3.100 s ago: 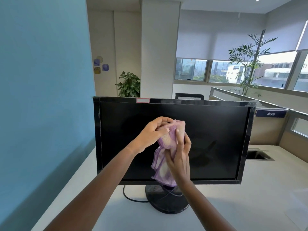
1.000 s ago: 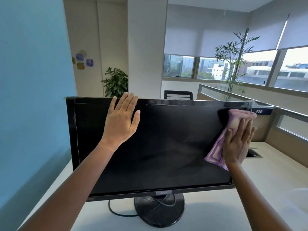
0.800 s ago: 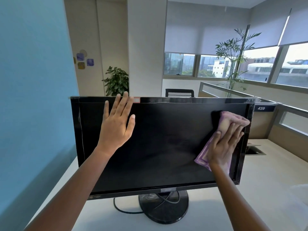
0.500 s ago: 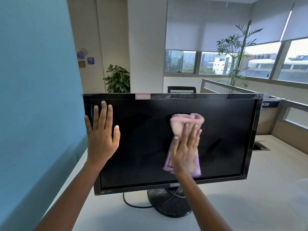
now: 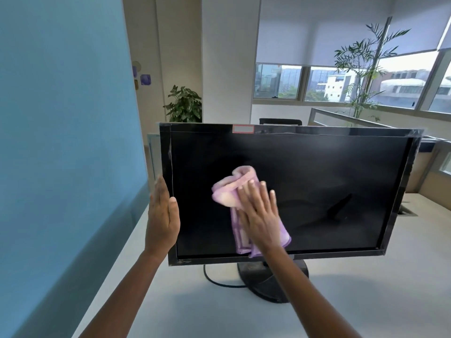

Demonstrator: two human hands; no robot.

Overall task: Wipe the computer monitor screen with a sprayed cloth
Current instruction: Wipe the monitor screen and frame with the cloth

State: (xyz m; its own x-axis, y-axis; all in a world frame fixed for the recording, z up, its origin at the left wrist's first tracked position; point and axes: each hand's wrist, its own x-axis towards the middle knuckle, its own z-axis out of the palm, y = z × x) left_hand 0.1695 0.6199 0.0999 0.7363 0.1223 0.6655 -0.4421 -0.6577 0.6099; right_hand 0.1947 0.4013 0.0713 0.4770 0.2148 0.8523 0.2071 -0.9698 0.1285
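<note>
Wiping step: right hand [image 5: 260,215], fingers spread flat, presses the cloth [image 5: 240,189] left of the monitor screen [image 5: 329,172] centre; left hand [image 5: 162,215], fingers straight, braces the 9 o'clock edge; next, sweep toward 3 o'clock.

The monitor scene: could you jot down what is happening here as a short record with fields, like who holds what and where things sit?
Activity: a person wipes a dark monitor screen
Right hand: flat, pressing a pink-purple cloth against the left-centre of the screen
Left hand: open, at the monitor's left edge, apparently steadying it
Monitor state: off, upright on a round black stand
Cable: loops on the desk beside the stand
Surface: pale desk
Left side: blue partition wall
Background: two potted plants, windows
</note>
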